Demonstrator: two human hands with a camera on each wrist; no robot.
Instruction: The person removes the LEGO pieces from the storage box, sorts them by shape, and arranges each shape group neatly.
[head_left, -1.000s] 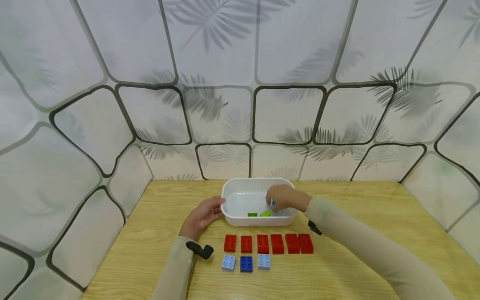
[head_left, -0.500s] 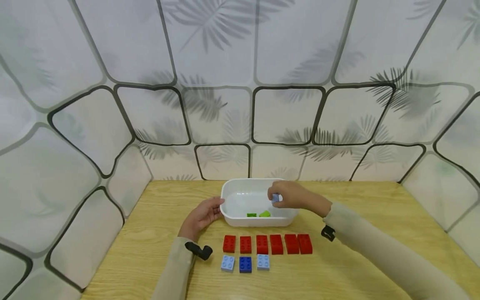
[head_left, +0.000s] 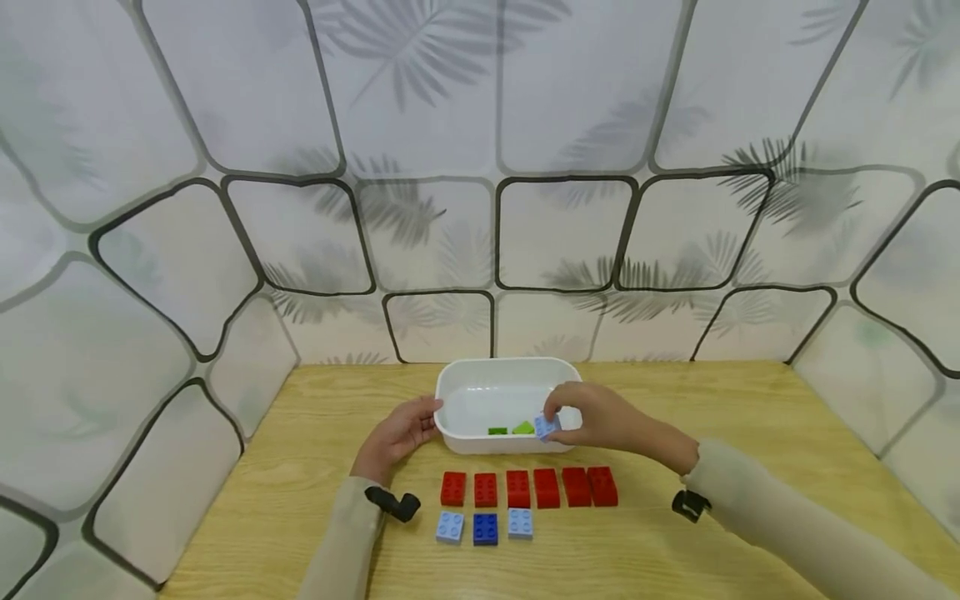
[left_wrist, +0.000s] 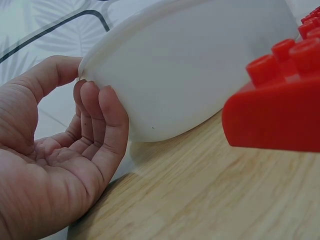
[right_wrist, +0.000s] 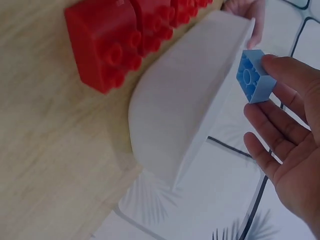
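My right hand [head_left: 600, 417] pinches a light blue toy brick [head_left: 547, 427] between thumb and fingers, over the front right rim of a white plastic basin [head_left: 491, 445]. The right wrist view shows the hollow underside of that brick [right_wrist: 250, 75], with the other fingers loosely bent. At the basin's left end my left hand [head_left: 401, 433] grips the rim; in the left wrist view its thumb lies at the edge and its fingers [left_wrist: 112, 117] press the outer wall. Inside the basin lie a dark green piece [head_left: 497, 431] and a lime green piece [head_left: 523, 428].
In front of the basin runs a row of several red bricks [head_left: 517, 489]. Nearer still are a light blue brick [head_left: 450, 527], a dark blue brick [head_left: 485, 529] and another light blue brick [head_left: 520, 523]. A patterned curtain [head_left: 442, 325] stands behind the wooden table [head_left: 300, 467].
My right hand has lifted the light blue brick from inside the basin and brought it toward the front right rim. My left hand keeps its grip on the basin.
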